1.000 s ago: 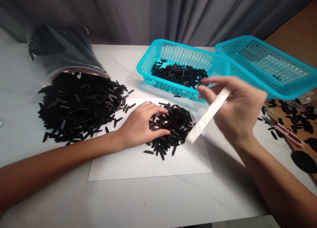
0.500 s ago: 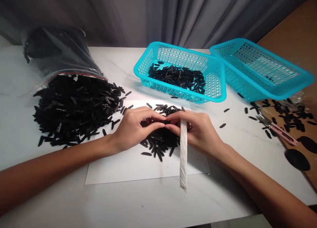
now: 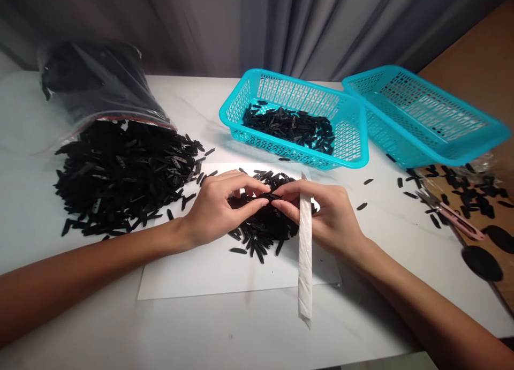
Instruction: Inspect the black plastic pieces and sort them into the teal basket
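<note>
My left hand (image 3: pixel 217 212) and my right hand (image 3: pixel 327 214) meet over a heap of small black elongated pieces (image 3: pixel 265 228) lying on a white paper sheet (image 3: pixel 241 273). Between their fingertips sits one black piece (image 3: pixel 270 196), pinched by my left thumb and index finger, with my right fingertips against it. My right hand also holds a long white strip (image 3: pixel 305 252) against its palm. The strip stands upright across the hand, and its lower end hangs over the sheet's front edge.
A larger black pile (image 3: pixel 120 177) spills from a plastic zip bag (image 3: pixel 96 81) at left. A turquoise basket (image 3: pixel 236 105) holds more pieces; another (image 3: pixel 385 134) sits to its right. Pink-handled snips (image 3: pixel 453 214) and scattered pieces lie at right, beside black oval pads (image 3: pixel 482 263).
My hands have drawn together over the heap, my right hand coming from the upper right with the white strip now upright. A black piece now shows between my fingertips.
</note>
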`<state>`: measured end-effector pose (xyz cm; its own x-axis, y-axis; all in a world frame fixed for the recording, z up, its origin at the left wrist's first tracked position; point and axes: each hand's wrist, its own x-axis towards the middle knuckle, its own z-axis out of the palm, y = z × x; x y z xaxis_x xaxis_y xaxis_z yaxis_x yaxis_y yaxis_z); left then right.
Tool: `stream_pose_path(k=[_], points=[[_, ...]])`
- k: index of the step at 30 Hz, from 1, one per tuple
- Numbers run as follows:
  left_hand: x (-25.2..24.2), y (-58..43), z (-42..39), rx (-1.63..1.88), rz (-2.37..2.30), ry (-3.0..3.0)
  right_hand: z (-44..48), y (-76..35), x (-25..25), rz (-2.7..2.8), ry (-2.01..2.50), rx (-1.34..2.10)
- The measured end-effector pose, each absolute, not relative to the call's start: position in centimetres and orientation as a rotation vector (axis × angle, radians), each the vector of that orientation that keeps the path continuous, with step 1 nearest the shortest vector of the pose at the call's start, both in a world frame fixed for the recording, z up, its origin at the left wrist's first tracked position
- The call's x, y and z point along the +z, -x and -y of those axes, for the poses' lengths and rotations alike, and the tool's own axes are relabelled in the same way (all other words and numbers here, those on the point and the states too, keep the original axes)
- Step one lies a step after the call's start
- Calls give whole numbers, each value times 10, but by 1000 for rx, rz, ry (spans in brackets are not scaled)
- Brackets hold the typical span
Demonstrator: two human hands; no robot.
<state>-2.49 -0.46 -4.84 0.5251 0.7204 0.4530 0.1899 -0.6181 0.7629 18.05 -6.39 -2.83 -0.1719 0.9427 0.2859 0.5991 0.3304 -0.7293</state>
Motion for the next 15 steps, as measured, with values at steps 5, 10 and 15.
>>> stream_pose_path(k=[5,10,15], points=[[-48,25,5,1045,-751,-2108,64,-180,-27,1831,1391,663],[-48,25,4,1008,-823,-2066,64,-180,-26,1755,1455,673],[-49,27,0,1002,-819,-2073,64,-180,-24,1695,1462,657]])
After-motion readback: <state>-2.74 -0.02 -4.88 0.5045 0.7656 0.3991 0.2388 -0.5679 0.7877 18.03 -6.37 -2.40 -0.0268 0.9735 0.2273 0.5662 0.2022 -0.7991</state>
